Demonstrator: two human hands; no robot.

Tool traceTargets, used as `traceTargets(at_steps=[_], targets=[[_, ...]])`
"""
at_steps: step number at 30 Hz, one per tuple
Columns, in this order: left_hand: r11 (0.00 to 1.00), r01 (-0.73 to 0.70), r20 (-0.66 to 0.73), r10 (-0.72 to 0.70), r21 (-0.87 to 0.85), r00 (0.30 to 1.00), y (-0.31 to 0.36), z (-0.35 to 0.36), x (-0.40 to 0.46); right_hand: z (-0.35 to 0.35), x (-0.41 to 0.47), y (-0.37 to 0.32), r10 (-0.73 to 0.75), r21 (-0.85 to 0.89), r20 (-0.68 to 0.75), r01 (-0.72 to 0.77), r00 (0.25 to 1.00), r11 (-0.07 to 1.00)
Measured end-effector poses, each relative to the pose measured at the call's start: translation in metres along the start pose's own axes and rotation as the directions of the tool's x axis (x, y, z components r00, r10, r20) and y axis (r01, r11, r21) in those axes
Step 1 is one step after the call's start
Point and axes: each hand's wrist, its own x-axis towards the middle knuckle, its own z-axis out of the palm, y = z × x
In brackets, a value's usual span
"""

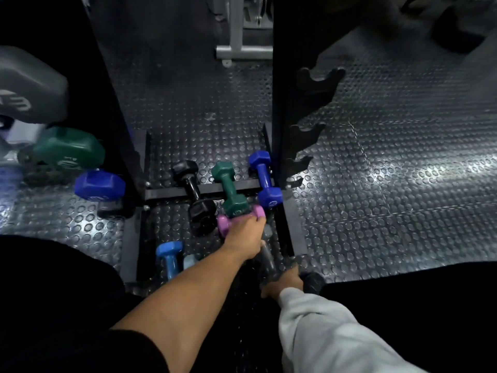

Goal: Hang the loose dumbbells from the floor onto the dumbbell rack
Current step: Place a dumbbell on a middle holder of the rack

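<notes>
Pick-up step; left hand (243, 230) curls fingers (259, 217) around a small pink dumbbell (224, 223) on the studded rubber floor (376, 184); right hand (285, 282) grips a black dumbbell (266, 254); next, lift to the black rack's hooks (309, 133).

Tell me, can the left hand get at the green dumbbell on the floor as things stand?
Probably yes. The left hand grips the pink dumbbell, right beside the near end of the green dumbbell, and nothing lies between them. It would have to let go of the pink one first.
</notes>
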Motion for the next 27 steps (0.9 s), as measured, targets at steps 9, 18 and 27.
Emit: traceTargets(at_steps=[9, 18, 27], targets=[[0.994, 0.026, 0.150, -0.010, -0.105, 0.989, 0.000, 0.020, 0.017, -0.005, 0.033, -0.025, -0.042, -0.211, 0.182, 0.080, 0.982, 0.974], [0.902, 0.358, -0.072, -0.385, -0.241, 0.920, -0.057, 0.011, 0.004, -0.034, 0.058, -0.101, -0.080, 0.141, -0.136, 0.099, 0.987, 0.985], [0.777, 0.465, 0.022, -0.504, -0.424, 0.863, -0.073, 0.017, 0.008, -0.003, 0.073, -0.140, -0.240, 0.139, -0.218, 0.273, 0.946, 0.952]])
